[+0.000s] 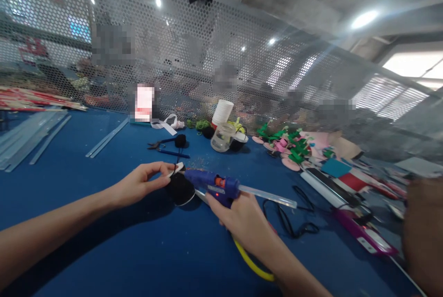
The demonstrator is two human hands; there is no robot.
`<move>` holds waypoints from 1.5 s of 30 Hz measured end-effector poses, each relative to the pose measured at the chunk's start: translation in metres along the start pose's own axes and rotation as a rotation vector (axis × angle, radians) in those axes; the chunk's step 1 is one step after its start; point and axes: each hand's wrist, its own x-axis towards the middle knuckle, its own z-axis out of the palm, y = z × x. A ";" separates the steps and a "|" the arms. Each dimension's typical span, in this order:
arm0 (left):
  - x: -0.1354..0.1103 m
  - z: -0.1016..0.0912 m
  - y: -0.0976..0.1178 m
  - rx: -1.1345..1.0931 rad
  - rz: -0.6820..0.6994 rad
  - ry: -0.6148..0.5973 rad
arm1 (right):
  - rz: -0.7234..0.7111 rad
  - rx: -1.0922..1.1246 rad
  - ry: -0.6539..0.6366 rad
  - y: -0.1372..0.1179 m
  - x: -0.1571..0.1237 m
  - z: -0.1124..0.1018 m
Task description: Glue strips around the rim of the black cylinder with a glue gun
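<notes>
My right hand (242, 221) grips a blue hot-glue gun (212, 185) with a clear glue stick (268, 195) sticking out behind it. Its nozzle points left at a black pompom (179, 189) with a white piece on top. My left hand (138, 184) pinches that pompom piece from the left, just above the blue table (104, 241). A yellow cord (252, 264) runs from under my right hand toward me.
Small scissors (162, 145) and another black pompom (180, 140) lie behind. A clear jar (222, 137), white cup (222, 111), green and pink craft pieces (287, 147), a black cable (294, 223) and a purple tool (363, 234) sit right. A perforated screen (207, 57) bounds the far edge. Clear strips (31, 138) lie left.
</notes>
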 end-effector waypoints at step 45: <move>0.000 -0.004 0.000 -0.067 -0.011 -0.076 | 0.187 0.252 -0.092 -0.003 0.005 -0.007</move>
